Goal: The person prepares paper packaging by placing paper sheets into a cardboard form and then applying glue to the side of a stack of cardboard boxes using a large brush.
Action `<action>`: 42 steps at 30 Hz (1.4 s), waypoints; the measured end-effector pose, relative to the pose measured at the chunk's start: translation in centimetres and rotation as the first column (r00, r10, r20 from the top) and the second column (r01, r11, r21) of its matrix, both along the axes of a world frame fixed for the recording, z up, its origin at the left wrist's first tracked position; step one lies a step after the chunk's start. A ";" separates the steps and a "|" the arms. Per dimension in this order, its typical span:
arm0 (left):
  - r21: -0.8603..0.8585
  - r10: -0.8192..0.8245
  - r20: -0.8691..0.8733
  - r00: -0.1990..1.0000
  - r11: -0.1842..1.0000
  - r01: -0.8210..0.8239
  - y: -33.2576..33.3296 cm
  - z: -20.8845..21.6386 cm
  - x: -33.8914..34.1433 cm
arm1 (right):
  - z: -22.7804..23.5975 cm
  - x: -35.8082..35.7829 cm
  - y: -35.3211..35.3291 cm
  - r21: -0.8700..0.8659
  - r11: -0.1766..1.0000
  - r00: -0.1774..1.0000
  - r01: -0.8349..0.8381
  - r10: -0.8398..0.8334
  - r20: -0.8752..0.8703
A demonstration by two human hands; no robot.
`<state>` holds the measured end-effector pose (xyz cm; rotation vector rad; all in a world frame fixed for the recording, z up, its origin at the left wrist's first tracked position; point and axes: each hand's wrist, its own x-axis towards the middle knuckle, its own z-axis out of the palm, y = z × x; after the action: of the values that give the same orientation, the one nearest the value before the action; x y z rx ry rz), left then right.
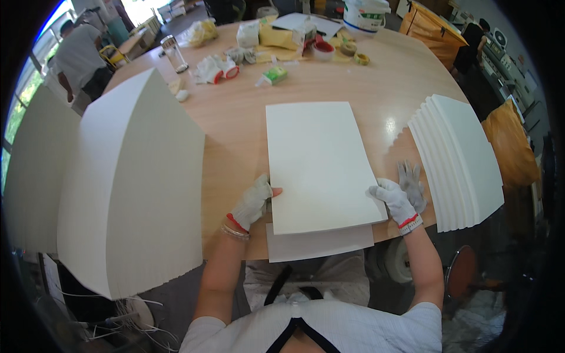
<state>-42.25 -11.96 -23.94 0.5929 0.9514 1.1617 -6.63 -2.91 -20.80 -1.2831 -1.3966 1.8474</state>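
Observation:
In front of me lies a white stack of paper (318, 159), its near edge showing a slight thickness. My left hand (253, 201), in a white glove with the thumb tip bare, is closed on its left edge. On the opposite edge, my right hand (395, 200), in a white red-cuffed glove, is closed near the near right corner. Both hands' lower fingers are partly hidden. Beneath the stack another white sheet (321, 242) sticks out toward me, past the table's edge. A loose grey glove (412, 176) lies flat just beyond my right hand.
A tall white paper pile (156, 182) stands at left; a fanned-out stack (462, 159) lies at right. Across the wooden table (235, 123) are a drinking glass (174, 54), gloves (213, 70), tape rolls (323, 50) and a white bucket (365, 16). People stand at far left and right.

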 end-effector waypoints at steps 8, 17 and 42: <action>0.030 0.072 -0.595 0.800 0.997 -0.068 -0.9 0.2 -1.4 | -2.1 -1.1 -0.2 0.130 0.991 0.999 0.039 -0.039 -0.009; -0.051 0.044 -0.828 0.559 0.987 -0.153 -1.0 0.8 -0.6 | -2.0 -1.7 0.0 0.209 0.978 0.999 0.014 -0.023 0.037; 0.265 0.264 -0.963 0.058 0.964 0.026 -14.2 -0.9 3.4 | -0.6 -2.0 0.5 0.409 0.886 0.928 -0.220 0.062 0.367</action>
<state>-38.81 -26.14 -24.81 1.6885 2.1549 0.8555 -8.60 -2.37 -21.43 -1.3229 -2.0108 1.3017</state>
